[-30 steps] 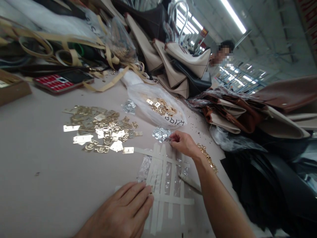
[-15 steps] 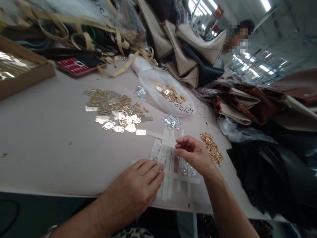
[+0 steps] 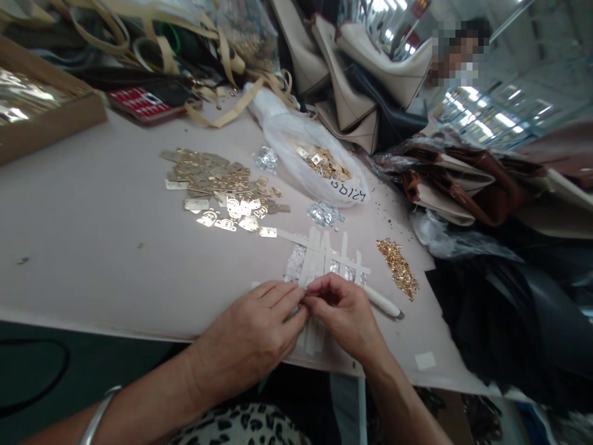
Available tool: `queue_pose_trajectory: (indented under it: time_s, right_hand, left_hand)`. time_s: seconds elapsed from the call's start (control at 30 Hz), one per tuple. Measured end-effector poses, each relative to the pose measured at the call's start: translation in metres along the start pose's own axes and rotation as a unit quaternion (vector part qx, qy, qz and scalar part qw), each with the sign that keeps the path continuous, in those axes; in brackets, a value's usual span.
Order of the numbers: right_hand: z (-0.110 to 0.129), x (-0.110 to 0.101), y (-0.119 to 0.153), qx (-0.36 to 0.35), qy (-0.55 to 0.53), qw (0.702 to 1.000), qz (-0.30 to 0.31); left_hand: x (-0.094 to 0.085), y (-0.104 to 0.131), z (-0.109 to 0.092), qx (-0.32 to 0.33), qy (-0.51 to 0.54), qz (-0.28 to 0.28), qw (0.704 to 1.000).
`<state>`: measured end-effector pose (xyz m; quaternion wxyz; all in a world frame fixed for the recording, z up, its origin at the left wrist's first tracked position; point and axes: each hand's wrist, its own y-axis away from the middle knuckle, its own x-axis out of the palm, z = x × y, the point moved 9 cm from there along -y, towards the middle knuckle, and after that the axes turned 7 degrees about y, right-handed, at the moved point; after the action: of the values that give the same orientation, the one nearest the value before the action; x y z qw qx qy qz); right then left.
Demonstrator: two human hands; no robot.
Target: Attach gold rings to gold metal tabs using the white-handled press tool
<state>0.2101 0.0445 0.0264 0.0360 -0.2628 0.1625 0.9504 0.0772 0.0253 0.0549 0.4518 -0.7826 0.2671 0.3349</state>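
My left hand [image 3: 262, 324] rests over the lower left of several pale strips [image 3: 311, 259], which lie side by side and are crossed by another strip. Its fingers are bent together and its thumb is hidden. Thumb and forefinger of my right hand [image 3: 345, 312] are pinched right against the left fingertips. Whatever is between the fingers is too small and covered to make out. Beside the strips lies a clear plastic piece [image 3: 294, 264]. Just right of my right hand is a white-handled tool [image 3: 383, 301] with a dark tip.
Gold metal plates [image 3: 208, 176] are heaped at left, silver pieces [image 3: 324, 214] and gold fittings [image 3: 398, 269] farther right. A plastic bag [image 3: 296, 139] of gold parts, a cardboard box [image 3: 60, 127] and leather bags [image 3: 352, 111] surround them. A person stands beyond.
My right hand has moved left and down from above the strips to meet the left fingertips. The white-handled tool now shows. The view has shifted slightly.
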Motion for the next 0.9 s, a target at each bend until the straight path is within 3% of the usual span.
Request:
queue_pose_trajectory:
  time_s: [0.37,0.5,0.6,0.7,0.8,0.9]
  right_hand:
    - [0.002,0.001,0.0,0.019,0.174,0.984,-0.02]
    - [0.009,-0.002,0.001,-0.009,0.174,0.985,-0.008]
    - [0.013,-0.033,0.005,-0.068,0.195,0.975,-0.087]
    - [0.002,-0.072,0.013,-0.107,0.33,0.92,-0.183]
    - [-0.024,-0.09,0.017,-0.118,0.399,0.889,-0.191]
    - [-0.041,-0.096,0.019,-0.116,0.384,0.897,-0.184]
  left_hand:
    - [-0.003,-0.002,0.001,-0.007,-0.002,-0.002,1.0]
    - [-0.003,-0.001,0.001,-0.005,-0.001,-0.007,1.0]
    - [-0.004,-0.001,0.001,-0.006,0.001,-0.006,1.0]
    - [-0.008,0.0,0.001,-0.005,0.013,-0.018,1.0]
    - [-0.009,0.0,0.0,0.001,0.017,-0.025,1.0]
    - [-0.006,0.0,-0.001,0.003,0.014,-0.016,1.0]
